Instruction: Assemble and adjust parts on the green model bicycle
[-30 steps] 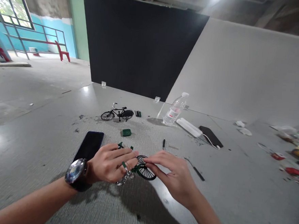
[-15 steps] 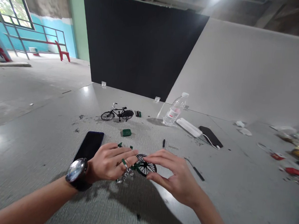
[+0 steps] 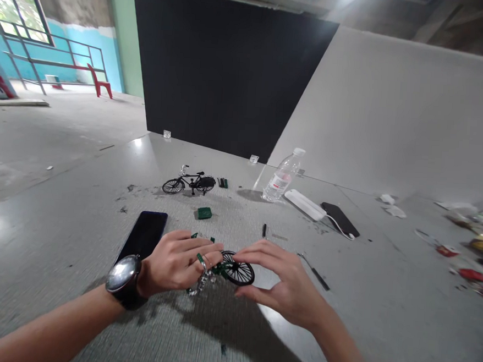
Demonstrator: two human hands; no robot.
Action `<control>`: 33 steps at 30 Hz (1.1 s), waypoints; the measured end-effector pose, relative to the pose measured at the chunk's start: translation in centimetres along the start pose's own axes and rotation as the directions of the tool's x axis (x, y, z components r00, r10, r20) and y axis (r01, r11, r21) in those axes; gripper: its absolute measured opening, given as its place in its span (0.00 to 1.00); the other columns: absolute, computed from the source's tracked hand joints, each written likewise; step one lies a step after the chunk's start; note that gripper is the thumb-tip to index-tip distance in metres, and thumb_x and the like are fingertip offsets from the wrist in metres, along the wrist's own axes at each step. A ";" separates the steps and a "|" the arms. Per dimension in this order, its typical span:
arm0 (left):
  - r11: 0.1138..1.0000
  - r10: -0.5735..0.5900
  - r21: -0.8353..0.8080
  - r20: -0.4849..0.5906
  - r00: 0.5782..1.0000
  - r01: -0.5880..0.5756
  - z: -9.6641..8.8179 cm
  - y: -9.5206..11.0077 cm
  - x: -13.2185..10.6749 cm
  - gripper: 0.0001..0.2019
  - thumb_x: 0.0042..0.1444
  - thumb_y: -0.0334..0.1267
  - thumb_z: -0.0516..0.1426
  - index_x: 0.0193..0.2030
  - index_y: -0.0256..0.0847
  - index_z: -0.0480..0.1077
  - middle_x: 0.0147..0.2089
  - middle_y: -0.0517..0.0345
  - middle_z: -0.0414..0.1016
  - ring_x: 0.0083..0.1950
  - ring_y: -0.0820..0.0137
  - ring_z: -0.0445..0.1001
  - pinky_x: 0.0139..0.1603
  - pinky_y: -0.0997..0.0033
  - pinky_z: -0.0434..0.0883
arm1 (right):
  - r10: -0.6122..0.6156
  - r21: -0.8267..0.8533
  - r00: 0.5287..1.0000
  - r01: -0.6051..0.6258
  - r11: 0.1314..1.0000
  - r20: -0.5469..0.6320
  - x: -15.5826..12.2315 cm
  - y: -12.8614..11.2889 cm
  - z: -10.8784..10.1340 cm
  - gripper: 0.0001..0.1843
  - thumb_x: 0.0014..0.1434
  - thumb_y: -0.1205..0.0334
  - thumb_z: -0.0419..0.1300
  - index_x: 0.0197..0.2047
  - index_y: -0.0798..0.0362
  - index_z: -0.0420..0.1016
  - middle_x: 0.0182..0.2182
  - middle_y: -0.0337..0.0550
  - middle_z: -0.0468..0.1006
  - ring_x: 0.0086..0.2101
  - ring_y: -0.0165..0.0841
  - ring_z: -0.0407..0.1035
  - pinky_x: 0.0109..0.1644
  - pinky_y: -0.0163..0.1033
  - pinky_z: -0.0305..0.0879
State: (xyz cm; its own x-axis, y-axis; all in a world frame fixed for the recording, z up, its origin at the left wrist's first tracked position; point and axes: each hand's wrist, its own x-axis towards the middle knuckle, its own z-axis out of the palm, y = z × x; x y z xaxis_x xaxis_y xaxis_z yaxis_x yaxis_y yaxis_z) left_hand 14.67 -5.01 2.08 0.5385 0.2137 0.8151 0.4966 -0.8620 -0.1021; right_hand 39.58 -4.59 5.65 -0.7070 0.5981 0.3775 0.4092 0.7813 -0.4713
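Low over the table, my left hand is closed on a partly hidden green model bicycle with silver handlebars. The frame is mostly covered by my fingers. A black spoked wheel sticks out to the right. My right hand spans this wheel, with fingertips at its upper edge and the thumb by its lower edge. Beyond my hands lies a small green box-like part. Further back stands a black model bicycle, with small dark green and black pieces beside it.
A dark phone lies beside my left hand. To the right are a screwdriver-like tool, a short black tool, a water bottle, a white power bank and another phone. A black panel rises behind.
The wheel has shifted slightly to the right and looks more tilted. My right thumb sits a little lower against its edge. My left hand has hardly moved.
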 end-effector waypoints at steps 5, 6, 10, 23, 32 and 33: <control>1.000 0.001 0.002 0.009 1.000 -0.001 -0.3 0.2 0.3 0.11 0.68 0.28 0.46 0.44 0.34 0.70 0.43 0.51 0.83 0.40 0.70 0.82 0.32 0.72 0.73 | 0.065 -0.008 0.998 -0.065 0.998 0.001 -0.4 0.1 0.2 0.25 0.51 0.51 0.72 0.49 0.50 0.73 0.42 0.44 0.79 0.43 0.35 0.72 0.47 0.40 0.69; 1.000 0.000 0.000 0.011 1.000 0.000 -0.4 0.2 0.4 0.12 0.68 0.28 0.46 0.43 0.35 0.70 0.43 0.52 0.83 0.40 0.71 0.82 0.31 0.71 0.73 | 0.069 -0.012 0.998 -0.070 0.998 -0.004 -0.5 0.2 0.3 0.23 0.52 0.52 0.71 0.48 0.50 0.72 0.42 0.43 0.79 0.43 0.35 0.73 0.47 0.40 0.69; 1.000 -0.025 0.008 0.039 0.999 0.025 -0.3 0.2 0.6 0.11 0.68 0.28 0.47 0.42 0.36 0.70 0.42 0.54 0.83 0.39 0.72 0.81 0.30 0.73 0.71 | 0.010 -0.053 0.998 -0.013 0.998 -0.063 -0.8 0.8 1.1 0.09 0.61 0.63 0.64 0.45 0.50 0.72 0.41 0.42 0.79 0.42 0.34 0.73 0.47 0.38 0.69; 0.982 -0.127 0.171 0.251 0.960 0.085 -0.1 -0.1 2.3 0.13 0.65 0.30 0.50 0.31 0.37 0.70 0.22 0.61 0.72 0.21 0.72 0.67 0.23 0.71 0.62 | -0.026 -0.156 0.958 -0.020 0.987 -0.286 -1.0 2.1 2.6 0.15 0.66 0.61 0.59 0.55 0.51 0.72 0.41 0.46 0.81 0.40 0.35 0.76 0.43 0.40 0.73; 0.960 -0.238 0.237 0.410 0.880 0.149 -1.2 0.4 3.0 0.09 0.63 0.27 0.51 0.33 0.37 0.70 0.23 0.60 0.72 0.21 0.72 0.67 0.24 0.72 0.57 | 0.064 -0.001 0.952 -0.068 0.998 -0.300 -0.3 1.6 2.8 0.11 0.63 0.59 0.62 0.49 0.49 0.76 0.39 0.43 0.82 0.38 0.34 0.77 0.42 0.39 0.74; 0.956 -0.256 0.248 0.450 0.855 0.155 -1.3 0.3 3.3 0.08 0.62 0.27 0.52 0.35 0.37 0.70 0.24 0.60 0.73 0.22 0.72 0.68 0.24 0.72 0.57 | 0.067 0.013 0.954 -0.066 0.998 -0.292 -0.1 1.5 2.8 0.11 0.63 0.60 0.61 0.48 0.48 0.76 0.40 0.44 0.82 0.39 0.34 0.77 0.42 0.39 0.73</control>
State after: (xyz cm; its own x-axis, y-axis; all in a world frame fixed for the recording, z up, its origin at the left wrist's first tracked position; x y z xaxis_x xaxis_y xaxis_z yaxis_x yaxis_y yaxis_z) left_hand 15.72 -5.16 5.52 0.6402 0.6102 0.4666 0.7274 -0.6768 -0.1129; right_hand 38.72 -3.97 2.67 -0.4791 0.6748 0.5613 0.4472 0.7379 -0.5055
